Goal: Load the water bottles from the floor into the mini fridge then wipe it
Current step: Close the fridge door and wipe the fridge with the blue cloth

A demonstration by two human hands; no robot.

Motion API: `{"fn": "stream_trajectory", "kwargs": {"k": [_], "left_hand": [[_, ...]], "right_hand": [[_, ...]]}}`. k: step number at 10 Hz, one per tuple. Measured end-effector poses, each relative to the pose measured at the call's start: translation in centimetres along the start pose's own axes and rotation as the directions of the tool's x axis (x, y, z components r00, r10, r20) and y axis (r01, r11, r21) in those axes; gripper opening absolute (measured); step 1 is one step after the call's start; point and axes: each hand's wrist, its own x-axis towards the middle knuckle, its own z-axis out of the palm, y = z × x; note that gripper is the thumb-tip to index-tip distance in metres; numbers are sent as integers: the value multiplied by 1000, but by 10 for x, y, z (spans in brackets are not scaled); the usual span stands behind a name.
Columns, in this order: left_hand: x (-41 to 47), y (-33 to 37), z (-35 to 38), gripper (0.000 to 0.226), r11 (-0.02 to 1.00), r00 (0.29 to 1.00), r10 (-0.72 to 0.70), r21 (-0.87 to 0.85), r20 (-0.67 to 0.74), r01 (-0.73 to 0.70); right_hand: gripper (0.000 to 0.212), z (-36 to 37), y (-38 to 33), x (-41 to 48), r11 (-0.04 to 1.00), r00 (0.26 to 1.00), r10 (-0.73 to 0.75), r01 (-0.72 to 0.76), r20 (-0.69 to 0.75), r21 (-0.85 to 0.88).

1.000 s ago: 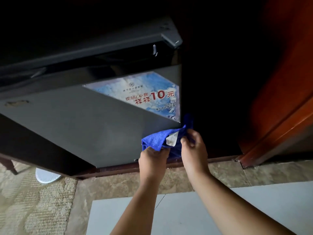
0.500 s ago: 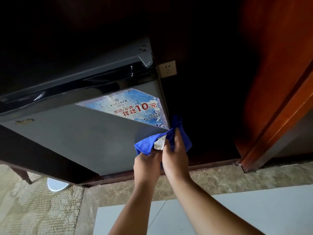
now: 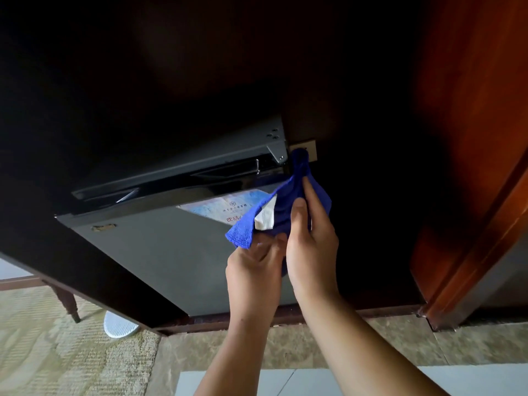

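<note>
Wipe phase, by the look of it. The mini fridge (image 3: 148, 252) sits centre-left of frame inside a dark cabinet, grey door shut. No water bottles in view, so probably already inside, can't confirm.

Blue cloth (image 3: 288, 207) is just right of centre, draped over the door's upper right corner. Its top end reaches up next to the hinge bracket (image 3: 277, 151) and partly covers the wall socket (image 3: 310, 151).

Hands are close together, both on the cloth. Right hand (image 3: 311, 247) pins it with thumb in front and fingers running up along it, likely to steer the cloth along the door edge. Left hand (image 3: 254, 272) curls round the lower hem, likely keeping the slack bunched so it doesn't flop.

Hard to read:
- cloth covers the right part of the poster (image 3: 217, 208), so its text is cut off
- white tag (image 3: 265, 220) shows on the cloth, print illegible
- can't tell if the cloth touches the door or the fridge's side
- upper half of frame is too dark
- fridge interior not visible
</note>
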Motion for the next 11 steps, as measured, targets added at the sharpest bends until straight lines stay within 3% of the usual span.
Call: {"fn": "stream_trajectory", "kwargs": {"k": [1, 2, 3, 4, 5, 7, 9, 10, 11], "left_hand": [[5, 27, -6, 19, 998, 998, 60, -16, 26, -60], [7, 41, -8, 27, 995, 991, 105, -13, 84, -104], [10, 48, -1, 31, 981, 951, 189, -8, 243, -193], [16, 42, 9, 31, 973, 925, 216, 14, 312, -232], [22, 36, 19, 32, 971, 904, 220, 12, 367, -241], [33, 8, 51, 21, 990, 840, 65, 69, 538, -121], [25, -46, 64, 20, 989, 810, -49, 142, 585, -42], [15, -87, 65, 30, 982, 778, -134, 188, 613, 20], [11, -115, 68, 37, 962, 751, -225, 264, 620, 71]], "right_hand": [[50, 6, -17, 23, 998, 1000, -4, 2, 29, 63], [38, 8, -26, 42, 991, 995, 58, -67, 75, 120], [22, 7, -44, 65, 940, 958, 241, -270, 156, 207], [39, 5, -48, 75, 911, 924, 316, -359, 214, 203], [40, 2, -43, 84, 915, 911, 351, -383, 217, 128], [28, -28, 13, 95, 890, 848, 452, -451, 278, -72], [21, -54, 94, 69, 807, 759, 583, -583, 291, -94], [47, -51, 141, 61, 810, 789, 583, -582, 194, -68], [55, -57, 181, 48, 759, 757, 649, -651, 74, -5]]}}
